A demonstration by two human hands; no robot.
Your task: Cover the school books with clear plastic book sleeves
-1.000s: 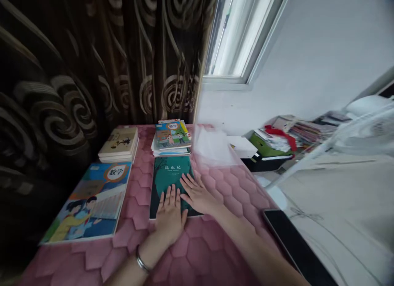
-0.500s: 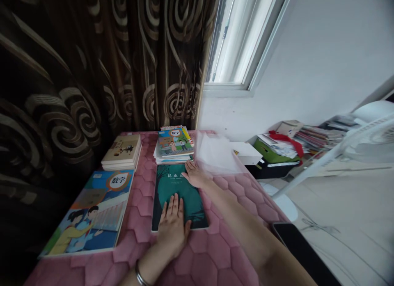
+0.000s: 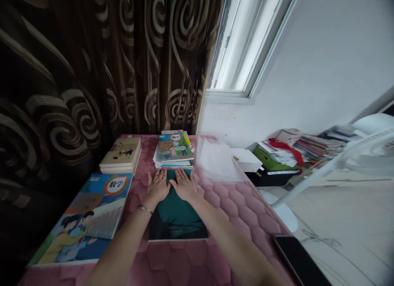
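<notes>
A dark green book (image 3: pixel 180 218) lies flat on the pink hexagon-patterned cloth (image 3: pixel 178 261). My left hand (image 3: pixel 159 186) rests on the upper left part of its cover, fingers stretched forward and a bracelet on the wrist. My right hand (image 3: pixel 184 185) lies on the upper right part, also with fingers extended. The two thumbs nearly meet over the middle, and the hands hide the cover's title. Just beyond the fingertips sits a stack of books (image 3: pixel 176 148) with a blue textbook on top.
At left lie a large blue textbook (image 3: pixel 89 216) and a pile of beige books (image 3: pixel 120 154). Clear plastic sheets (image 3: pixel 217 161) and a white box (image 3: pixel 246 159) are at back right. A black phone-like device (image 3: pixel 300 259) lies at the right edge, near a white fan (image 3: pixel 323 167).
My left hand has moved forward from the lower part of the green book to its upper left. My right hand has shifted slightly left and down in view.
</notes>
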